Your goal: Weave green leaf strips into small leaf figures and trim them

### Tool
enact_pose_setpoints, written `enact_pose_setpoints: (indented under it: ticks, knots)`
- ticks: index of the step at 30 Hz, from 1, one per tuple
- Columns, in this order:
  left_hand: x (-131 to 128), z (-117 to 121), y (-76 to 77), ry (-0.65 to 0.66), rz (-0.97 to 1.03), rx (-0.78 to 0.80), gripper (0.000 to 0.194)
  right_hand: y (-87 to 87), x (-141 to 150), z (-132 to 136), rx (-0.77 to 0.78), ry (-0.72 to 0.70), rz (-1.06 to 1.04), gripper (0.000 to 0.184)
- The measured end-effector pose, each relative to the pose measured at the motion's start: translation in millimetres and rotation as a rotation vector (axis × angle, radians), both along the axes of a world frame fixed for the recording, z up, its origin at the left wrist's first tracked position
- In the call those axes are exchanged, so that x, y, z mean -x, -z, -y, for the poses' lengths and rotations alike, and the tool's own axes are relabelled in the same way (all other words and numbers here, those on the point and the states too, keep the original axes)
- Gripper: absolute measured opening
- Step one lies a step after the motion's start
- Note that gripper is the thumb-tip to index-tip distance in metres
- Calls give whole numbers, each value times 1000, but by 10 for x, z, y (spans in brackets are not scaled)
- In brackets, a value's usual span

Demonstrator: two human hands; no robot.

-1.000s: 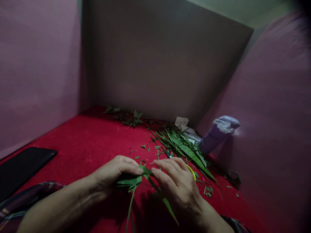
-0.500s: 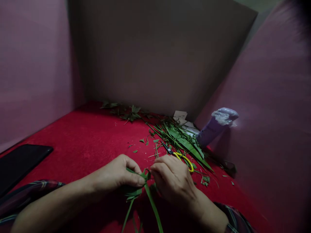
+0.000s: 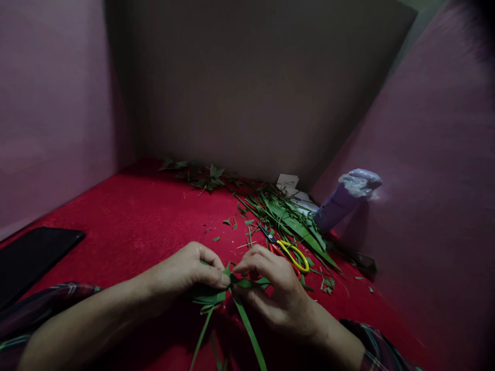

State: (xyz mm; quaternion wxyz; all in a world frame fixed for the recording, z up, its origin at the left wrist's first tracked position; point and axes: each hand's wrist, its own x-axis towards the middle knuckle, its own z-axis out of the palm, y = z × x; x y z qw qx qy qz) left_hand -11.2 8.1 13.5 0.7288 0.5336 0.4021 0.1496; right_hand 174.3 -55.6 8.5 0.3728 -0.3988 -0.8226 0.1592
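Note:
My left hand [image 3: 193, 270] pinches a folded piece of green leaf strips [image 3: 212, 300] between thumb and fingers. Several long ends hang down from it, one of them a narrow strip [image 3: 247, 327] that falls below my right hand. My right hand [image 3: 273, 288] is curled close beside it, index finger near the knot. A short leaf strip [image 3: 251, 283] runs from the piece into the gap between its thumb and fingers. Just past my right hand lie yellow-handled scissors [image 3: 292, 252] with dark blades, resting among leaf scraps.
A pile of long green leaves [image 3: 294, 224] lies at the back right, by white papers [image 3: 288, 181] and a leaning purple package [image 3: 338, 206] topped with clear plastic. Leafy sprigs [image 3: 211, 178] lie along the back. A black flat object [image 3: 38, 257] rests at left on the red cloth [image 3: 147, 221].
My right hand has opened its curl somewhat, and a leaf strip now shows across between its thumb and fingers. My left hand keeps its pinch. A red part beside the scissors has come into view.

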Motion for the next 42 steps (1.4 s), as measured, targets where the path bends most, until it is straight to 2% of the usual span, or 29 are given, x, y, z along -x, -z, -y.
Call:
enact_pose_setpoints:
  ticks: [3,9,20,26,31,33,35,37,40,42]
  knots:
    - [0,5,-1,9,7,-6,15,30,-3,-14,4,3,-11,18]
    - [-3,4,-1,26,24,20,16,81,-1,-19,47,14,-20,23]
    - [-3,4,43,39,21,-34,28,124,10,0,96,85,-52,11]
    - [-40,49,-24,-18,-38,-54,21,94,83,8,94,152,-51,10]
    - [-45,31,-43,-38,-56,-61,11,74,105,14,201,205,-138,11]
    - [-40,16,-44,-50,-34,-45,11,66,80,23,95,217,-128,5]
    - [-33,2,-40,-55,2,-4,14,54,36,36,-147,235,-53,27]
    - [-26,-13,-33,-57,40,26,14,37,-15,47,-427,244,66,37]
    - [-19,-32,-20,-58,87,58,13,0,-72,44,-729,226,254,31]
    - [-18,-38,-16,-46,111,92,14,-23,-86,27,-820,241,364,27]
